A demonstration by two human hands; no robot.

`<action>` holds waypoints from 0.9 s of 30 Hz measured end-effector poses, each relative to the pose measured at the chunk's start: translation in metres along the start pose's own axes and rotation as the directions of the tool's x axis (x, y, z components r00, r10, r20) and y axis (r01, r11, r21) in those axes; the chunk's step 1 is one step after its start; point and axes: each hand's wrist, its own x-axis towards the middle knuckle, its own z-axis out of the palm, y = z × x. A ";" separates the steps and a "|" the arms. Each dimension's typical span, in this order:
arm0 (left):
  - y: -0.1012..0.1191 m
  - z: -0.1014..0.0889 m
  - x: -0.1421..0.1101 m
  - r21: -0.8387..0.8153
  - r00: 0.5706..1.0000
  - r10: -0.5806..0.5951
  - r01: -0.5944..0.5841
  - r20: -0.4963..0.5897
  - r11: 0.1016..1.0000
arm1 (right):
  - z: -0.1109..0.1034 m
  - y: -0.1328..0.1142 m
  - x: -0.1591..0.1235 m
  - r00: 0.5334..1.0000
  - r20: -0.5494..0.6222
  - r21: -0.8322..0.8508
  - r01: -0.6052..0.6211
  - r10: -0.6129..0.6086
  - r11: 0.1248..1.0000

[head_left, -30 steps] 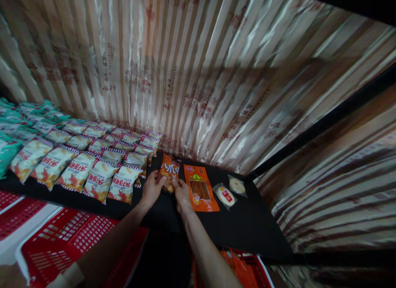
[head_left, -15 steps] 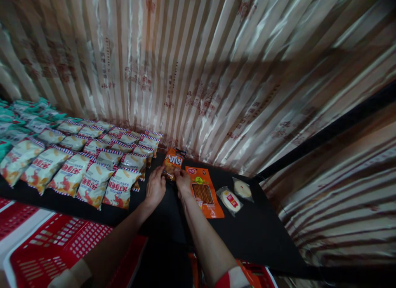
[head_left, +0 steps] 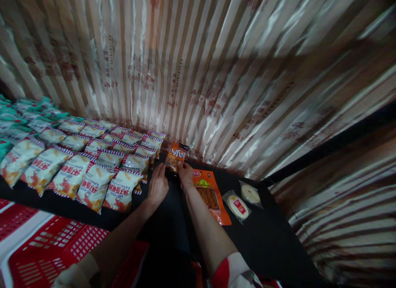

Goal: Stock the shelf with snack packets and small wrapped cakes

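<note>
The right hand (head_left: 186, 177) is pinching the small orange bag (head_left: 177, 155) on the worktop (head_left: 260, 234) while the left hand (head_left: 158, 186), grip unclear, is touching it.

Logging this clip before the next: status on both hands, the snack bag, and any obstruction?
Left hand, right hand at near end of orange snack bag; grip unclear. Bag by striped curtain. Nothing blocking; orange snack-stick pouch alongside.
</note>
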 end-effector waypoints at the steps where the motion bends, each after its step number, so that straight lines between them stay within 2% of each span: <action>1: -0.001 0.001 0.000 0.002 1.000 0.003 -0.003 -0.011 1.000 | 0.001 -0.001 0.001 1.000 0.004 -0.002 0.005 -0.005 1.000; 7: -0.008 0.007 0.001 0.024 0.999 -0.001 0.002 -0.043 1.000 | 0.008 -0.003 0.010 1.000 0.019 -0.085 0.010 -0.009 0.996; 16: -0.007 0.006 0.001 0.042 0.998 0.060 -0.060 0.015 0.997 | 0.017 -0.006 0.017 0.998 0.051 -0.132 0.035 -0.028 0.991; 23: -0.007 0.007 0.001 0.090 0.997 0.065 -0.068 0.040 0.994 | 0.019 -0.012 0.018 0.997 0.068 -0.146 0.053 -0.044 0.988; 27: -0.009 0.007 0.002 0.129 0.996 0.086 -0.089 0.023 0.988 | 0.019 -0.021 0.013 0.996 0.058 -0.275 0.076 -0.062 0.958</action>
